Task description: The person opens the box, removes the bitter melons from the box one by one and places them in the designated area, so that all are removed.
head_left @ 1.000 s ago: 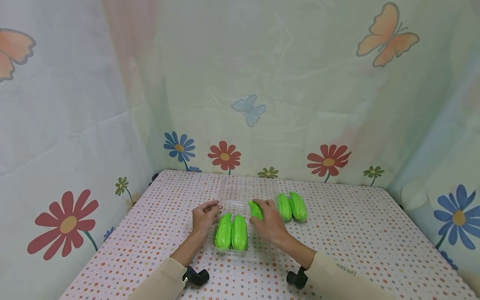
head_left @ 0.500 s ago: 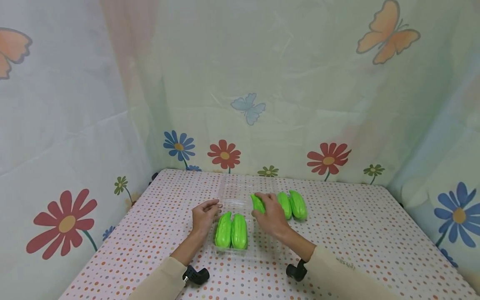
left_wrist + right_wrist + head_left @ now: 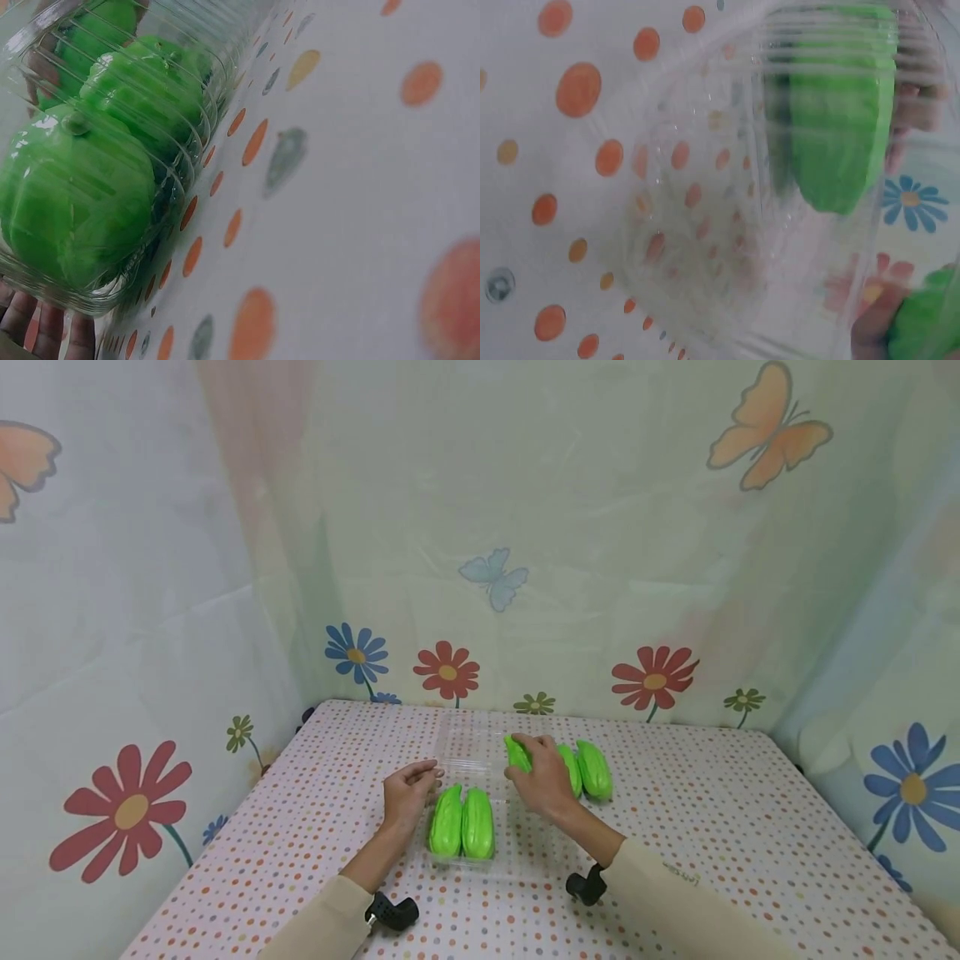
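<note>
My right hand (image 3: 545, 775) grips a green bitter melon (image 3: 518, 755), its tip showing past the fingers, over the back right of a clear plastic clamshell box (image 3: 462, 862). Part of that melon (image 3: 927, 326) also shows at the lower corner of the right wrist view. Two bitter melons, a left one (image 3: 446, 823) and a right one (image 3: 478, 824), lie side by side in the left part of the box. At the box's left side rests my left hand (image 3: 407, 791), fingers loose; its fingers (image 3: 49, 330) appear close by the box's edge in the left wrist view.
Two more bitter melons, a nearer-left one (image 3: 571, 768) and a right one (image 3: 595, 771), lie on the dotted tablecloth (image 3: 675, 827) right of the box. The clear lid (image 3: 465, 737) lies folded back behind it. A printed curtain (image 3: 495, 485) rises behind the table.
My right hand has moved back and slightly right, carrying the bitter melon with it, and now overlaps the two melons on the right more. The left hand stays in place.
</note>
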`<action>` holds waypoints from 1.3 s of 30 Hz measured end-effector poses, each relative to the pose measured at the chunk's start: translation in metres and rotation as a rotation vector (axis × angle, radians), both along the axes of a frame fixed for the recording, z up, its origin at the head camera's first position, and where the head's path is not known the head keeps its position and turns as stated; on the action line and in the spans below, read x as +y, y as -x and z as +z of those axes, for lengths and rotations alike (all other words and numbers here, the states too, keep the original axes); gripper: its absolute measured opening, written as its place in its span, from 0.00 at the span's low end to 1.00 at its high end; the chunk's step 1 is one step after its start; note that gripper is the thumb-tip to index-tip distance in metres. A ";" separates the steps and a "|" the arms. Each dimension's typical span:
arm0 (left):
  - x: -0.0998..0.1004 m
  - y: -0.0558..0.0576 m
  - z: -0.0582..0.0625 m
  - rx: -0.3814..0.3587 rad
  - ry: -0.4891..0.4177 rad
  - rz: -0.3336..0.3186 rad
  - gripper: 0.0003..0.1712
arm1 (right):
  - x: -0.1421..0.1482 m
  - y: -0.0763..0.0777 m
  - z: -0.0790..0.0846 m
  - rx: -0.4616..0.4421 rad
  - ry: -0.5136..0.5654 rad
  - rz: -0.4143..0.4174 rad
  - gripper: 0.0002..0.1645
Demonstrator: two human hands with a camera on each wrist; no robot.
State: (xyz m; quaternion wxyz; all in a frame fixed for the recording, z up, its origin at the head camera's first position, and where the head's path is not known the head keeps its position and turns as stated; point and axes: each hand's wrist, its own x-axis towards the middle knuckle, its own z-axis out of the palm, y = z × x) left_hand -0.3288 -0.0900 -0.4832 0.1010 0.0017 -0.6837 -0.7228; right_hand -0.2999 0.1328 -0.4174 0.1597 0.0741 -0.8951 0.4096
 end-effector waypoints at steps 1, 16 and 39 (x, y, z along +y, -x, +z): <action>0.000 0.000 0.000 -0.004 0.000 -0.001 0.18 | 0.001 0.001 0.001 -0.002 0.002 -0.006 0.36; -0.004 -0.003 -0.002 -0.012 -0.011 -0.010 0.19 | 0.017 0.016 0.000 0.044 0.013 -0.063 0.36; 0.000 -0.001 0.002 0.011 -0.008 -0.014 0.18 | 0.067 0.040 0.016 -0.023 -0.046 -0.237 0.35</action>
